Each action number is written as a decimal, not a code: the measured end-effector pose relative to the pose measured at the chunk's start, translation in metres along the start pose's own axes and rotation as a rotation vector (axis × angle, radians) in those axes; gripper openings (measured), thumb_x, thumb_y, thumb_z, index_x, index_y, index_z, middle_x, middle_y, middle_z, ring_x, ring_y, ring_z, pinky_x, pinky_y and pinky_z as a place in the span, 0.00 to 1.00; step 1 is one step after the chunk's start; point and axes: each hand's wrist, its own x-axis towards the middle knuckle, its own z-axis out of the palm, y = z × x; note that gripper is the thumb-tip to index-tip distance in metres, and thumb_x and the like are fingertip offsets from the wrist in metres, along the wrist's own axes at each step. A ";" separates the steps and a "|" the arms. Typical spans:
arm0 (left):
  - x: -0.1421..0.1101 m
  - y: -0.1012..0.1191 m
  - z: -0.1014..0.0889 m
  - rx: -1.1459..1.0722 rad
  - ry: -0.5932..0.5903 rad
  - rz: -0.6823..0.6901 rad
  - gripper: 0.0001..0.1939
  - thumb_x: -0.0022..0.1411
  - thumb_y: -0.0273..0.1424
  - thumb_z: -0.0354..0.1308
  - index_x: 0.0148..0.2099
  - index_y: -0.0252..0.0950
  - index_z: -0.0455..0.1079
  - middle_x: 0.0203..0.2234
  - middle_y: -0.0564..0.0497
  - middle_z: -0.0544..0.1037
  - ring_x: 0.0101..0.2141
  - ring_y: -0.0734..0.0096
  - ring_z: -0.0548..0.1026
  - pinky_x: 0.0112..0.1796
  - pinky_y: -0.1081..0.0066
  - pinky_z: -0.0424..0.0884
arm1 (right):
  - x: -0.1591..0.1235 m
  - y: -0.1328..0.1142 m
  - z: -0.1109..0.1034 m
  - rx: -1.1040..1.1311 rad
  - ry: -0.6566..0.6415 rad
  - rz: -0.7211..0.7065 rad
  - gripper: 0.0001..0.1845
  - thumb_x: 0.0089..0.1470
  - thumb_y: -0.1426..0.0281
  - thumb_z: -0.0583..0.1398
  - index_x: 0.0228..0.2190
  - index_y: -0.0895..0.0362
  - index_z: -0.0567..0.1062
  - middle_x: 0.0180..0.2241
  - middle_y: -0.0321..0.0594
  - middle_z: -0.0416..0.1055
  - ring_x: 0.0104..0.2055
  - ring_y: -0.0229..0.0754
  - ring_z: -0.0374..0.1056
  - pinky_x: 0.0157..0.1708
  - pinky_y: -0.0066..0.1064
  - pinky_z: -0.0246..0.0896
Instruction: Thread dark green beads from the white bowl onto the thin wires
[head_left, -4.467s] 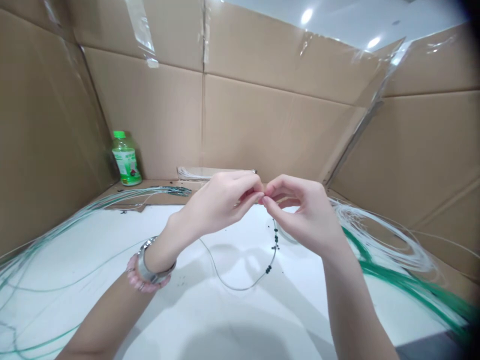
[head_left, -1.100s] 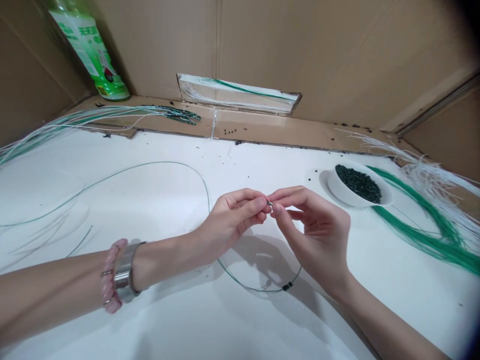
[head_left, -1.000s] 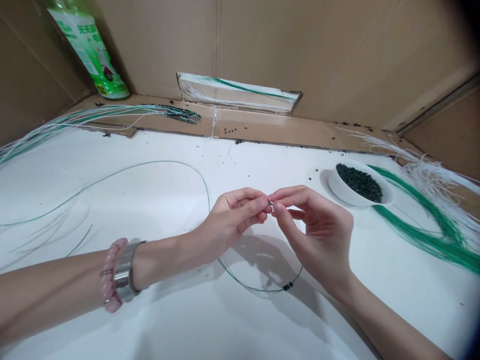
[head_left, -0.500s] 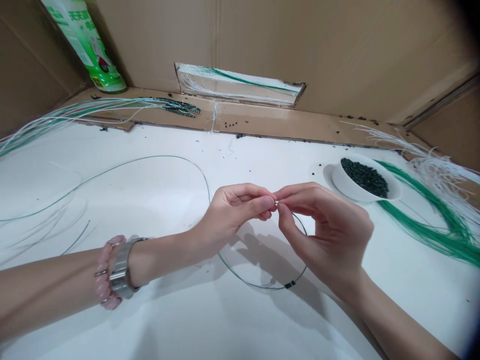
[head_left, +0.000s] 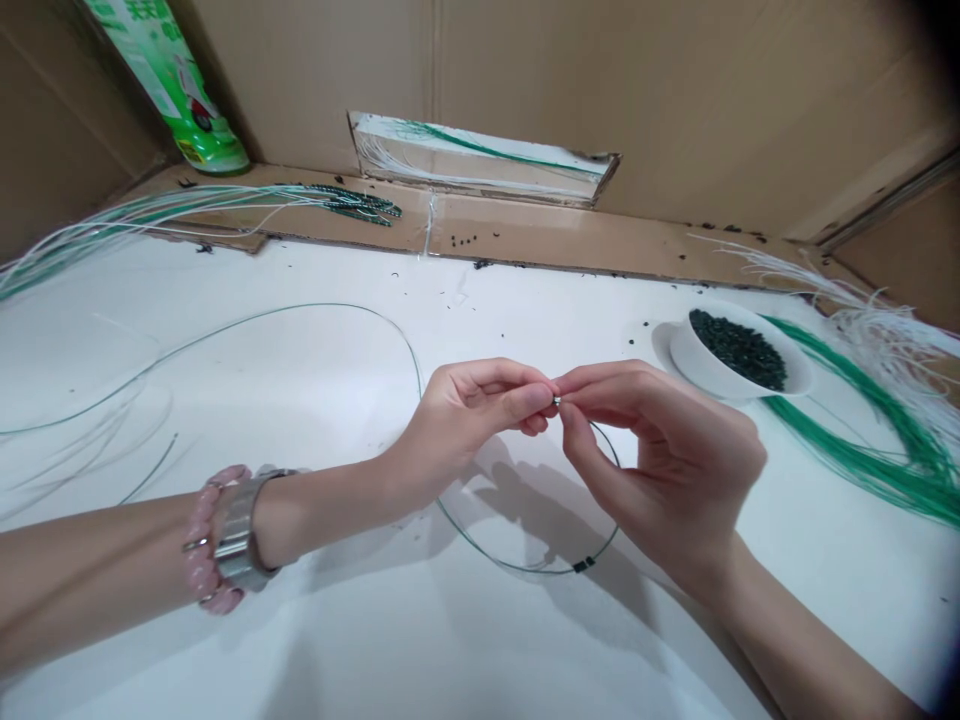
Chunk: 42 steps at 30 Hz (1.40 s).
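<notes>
In the head view, the person's left hand (head_left: 465,420) pinches a small glinting piece (head_left: 557,401) between thumb and forefinger. The right hand (head_left: 675,450) meets it from the other side, thumb and index fingertips at the piece; whether they grip it too cannot be told. Below the hands, a thin green thread (head_left: 480,551) curves in a loop above the tabletop (head_left: 337,650), bearing a few dark beads (head_left: 583,565) at its low point. Near the right hand, on its far side, a white bowl (head_left: 694,365) holds many dark pieces (head_left: 739,350). Green strands (head_left: 847,470) and white strands (head_left: 892,335) lie beside the bowl. At far left, a green bottle (head_left: 206,135) stands against the cardboard wall (head_left: 675,120), near a strand bundle with dark ends (head_left: 360,204).
</notes>
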 end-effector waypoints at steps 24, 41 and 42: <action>0.001 0.002 0.001 0.062 0.089 0.080 0.04 0.56 0.31 0.65 0.29 0.38 0.77 0.21 0.57 0.76 0.26 0.81 0.73 0.31 0.80 0.70 | -0.002 0.001 -0.001 -0.036 -0.006 0.070 0.09 0.50 0.79 0.62 0.29 0.52 0.76 0.29 0.36 0.76 0.31 0.39 0.73 0.28 0.32 0.73; -0.002 0.007 0.005 0.123 0.093 0.115 0.02 0.56 0.28 0.64 0.32 0.38 0.78 0.26 0.56 0.79 0.27 0.81 0.75 0.32 0.80 0.71 | -0.003 0.000 0.002 0.146 0.038 0.242 0.09 0.54 0.77 0.62 0.27 0.51 0.75 0.27 0.35 0.75 0.31 0.38 0.73 0.26 0.28 0.72; -0.002 0.008 0.005 0.132 0.099 0.129 0.01 0.56 0.27 0.65 0.31 0.38 0.77 0.26 0.56 0.79 0.27 0.80 0.75 0.32 0.80 0.71 | -0.003 0.000 0.002 0.137 0.033 0.256 0.08 0.54 0.76 0.62 0.26 0.51 0.75 0.27 0.35 0.75 0.32 0.37 0.72 0.27 0.27 0.72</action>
